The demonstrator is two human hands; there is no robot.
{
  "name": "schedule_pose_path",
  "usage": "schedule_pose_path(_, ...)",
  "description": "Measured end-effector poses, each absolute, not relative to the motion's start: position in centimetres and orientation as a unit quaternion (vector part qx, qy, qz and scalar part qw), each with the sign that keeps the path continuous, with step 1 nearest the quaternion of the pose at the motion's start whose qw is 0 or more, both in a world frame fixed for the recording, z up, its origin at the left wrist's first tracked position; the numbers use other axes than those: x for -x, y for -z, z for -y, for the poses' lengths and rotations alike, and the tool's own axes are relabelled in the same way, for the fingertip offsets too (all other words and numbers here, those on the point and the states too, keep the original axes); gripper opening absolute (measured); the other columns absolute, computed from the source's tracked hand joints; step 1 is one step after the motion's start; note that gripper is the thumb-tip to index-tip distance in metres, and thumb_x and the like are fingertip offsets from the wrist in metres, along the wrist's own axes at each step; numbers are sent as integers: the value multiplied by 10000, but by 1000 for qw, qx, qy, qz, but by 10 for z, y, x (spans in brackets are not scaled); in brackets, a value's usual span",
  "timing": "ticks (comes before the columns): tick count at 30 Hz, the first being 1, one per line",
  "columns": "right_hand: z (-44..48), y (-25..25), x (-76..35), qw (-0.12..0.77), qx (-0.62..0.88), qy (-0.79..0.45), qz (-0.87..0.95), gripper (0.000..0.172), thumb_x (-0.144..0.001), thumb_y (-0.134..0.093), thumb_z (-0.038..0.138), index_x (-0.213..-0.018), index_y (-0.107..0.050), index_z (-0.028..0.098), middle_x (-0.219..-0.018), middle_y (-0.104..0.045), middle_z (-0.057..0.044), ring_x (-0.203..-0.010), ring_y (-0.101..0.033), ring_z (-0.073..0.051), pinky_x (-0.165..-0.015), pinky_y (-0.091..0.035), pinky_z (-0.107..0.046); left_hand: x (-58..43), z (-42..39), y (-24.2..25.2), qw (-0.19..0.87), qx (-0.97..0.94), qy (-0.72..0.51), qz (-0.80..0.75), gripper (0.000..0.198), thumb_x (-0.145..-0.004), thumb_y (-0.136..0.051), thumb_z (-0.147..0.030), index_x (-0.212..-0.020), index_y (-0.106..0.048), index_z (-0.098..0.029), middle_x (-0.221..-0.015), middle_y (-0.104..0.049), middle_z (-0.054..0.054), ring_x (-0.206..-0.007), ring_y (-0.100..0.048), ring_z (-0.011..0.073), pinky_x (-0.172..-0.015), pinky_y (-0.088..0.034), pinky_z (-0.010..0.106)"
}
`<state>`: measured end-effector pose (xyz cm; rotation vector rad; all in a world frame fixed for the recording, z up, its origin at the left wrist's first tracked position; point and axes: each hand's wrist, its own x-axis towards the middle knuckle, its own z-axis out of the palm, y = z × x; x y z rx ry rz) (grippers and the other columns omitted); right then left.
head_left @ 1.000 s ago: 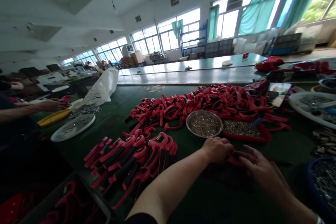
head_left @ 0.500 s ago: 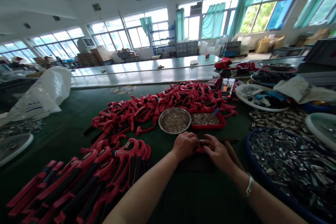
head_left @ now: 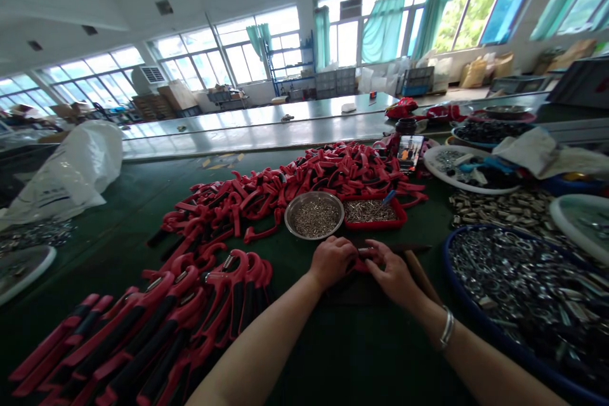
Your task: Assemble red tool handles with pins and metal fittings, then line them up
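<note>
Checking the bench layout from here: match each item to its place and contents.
Items:
1. round steel bowl
2. red tray
3. blue-rimmed basin
4. silver bangle

Places:
A. Around the wrist of the right hand
B. To the right of both hands, full of metal rings
C. Next to the bowl on its right, holding short metal pieces
D. Just beyond the left hand, heaped with small metal pieces

Pairs: 1-D, 2-C, 3-B, 4-A
</note>
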<state>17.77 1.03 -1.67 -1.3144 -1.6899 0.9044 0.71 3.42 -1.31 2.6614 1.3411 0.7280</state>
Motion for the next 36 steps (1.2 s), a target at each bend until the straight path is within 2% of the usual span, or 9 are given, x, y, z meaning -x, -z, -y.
schedule_pose_path(11, -10, 13, -174, 364, 527, -278, 716, 427, -771, -435, 298, -1164, -459, 133, -931, -666, -79, -782, -631, -181, -748, -501, -333, -1, -32, 3, -85, -922, -107, -363, 212, -885, -399, -300, -950, -575, -201, -992, -586, 31, -859, -507, 159, -689, -403, 282)
schedule_pose_path(16, 4, 10, -195, 314, 527, -83, 785, 428, -794, -397, 312, -1185, -482, 159, -1075, -615, -109, -971, -578, -237, -829, -468, -392, -2, -21, -14, -88, -928, -62, -356, 268, -906, -329, -300, -944, -575, -200, -988, -588, 29, -873, -505, 167, -683, -392, 292)
schedule_pose_path(20, 42, 24, -244, 193, 603, 53, 772, 480, -741, -421, 338, -1157, -533, 128, -1116, -580, -173, -951, -572, -334, -759, -479, -492, -2, -5, -18, -65, -910, -65, -405, 440, -852, -361, -522, -1136, -504, -217, -1123, -555, 45, -934, -492, 201, -745, -398, 343)
schedule_pose_path(22, 64, 36, -266, 183, 630, 32, 754, 503, -728, -419, 356, -1149, -538, 108, -1072, -598, -193, -914, -593, -336, -745, -491, -493, -2, 0, -16, -42, -902, -74, -423, 524, -805, -425, -560, -1188, -473, -206, -1182, -530, 58, -968, -478, 223, -763, -402, 358)
schedule_pose_path(24, 81, 44, -281, 202, 658, -39, 725, 529, -733, -430, 381, -1174, -518, 102, -1028, -620, -189, -896, -609, -317, -752, -505, -466, -3, 3, -14, -21, -896, -87, -435, 512, -789, -495, -506, -1203, -467, -206, -1212, -519, 56, -989, -467, 233, -774, -405, 361)
schedule_pose_path(28, 99, 36, -287, 258, 663, -325, 623, 536, -780, -445, 444, -1230, -465, 153, -832, -674, -98, -655, -643, -230, -573, -549, -343, -5, 4, -13, 11, -889, -98, -448, 487, -758, -561, -440, -1190, -481, -231, -1216, -525, 44, -986, -463, 243, -781, -408, 370)
schedule_pose_path(30, 103, 22, -282, 281, 641, -425, 575, 598, -803, -430, 463, -1300, -379, 136, -785, -672, -74, -587, -628, -202, -484, -536, -301, -6, 4, -13, 16, -886, -93, -454, 480, -749, -572, -421, -1181, -488, -230, -1219, -525, 48, -984, -465, 246, -776, -408, 370)
schedule_pose_path(33, 106, -1, -276, 302, 629, -384, 604, 698, -798, -447, 485, -1378, -263, 143, -793, -680, -67, -617, -638, -203, -457, -534, -280, -8, 5, -13, 11, -882, -90, -462, 467, -751, -565, -389, -1179, -487, -220, -1218, -523, 60, -991, -470, 250, -762, -406, 371)
schedule_pose_path(36, 100, -16, -272, 304, 599, -233, 703, 599, -799, -453, 437, -1353, -345, 239, -1023, -661, -71, -805, -656, -234, -602, -561, -307, -10, 6, -15, 4, -883, -92, -461, 448, -754, -555, -364, -1167, -490, -201, -1194, -535, 68, -990, -477, 249, -778, -397, 385)
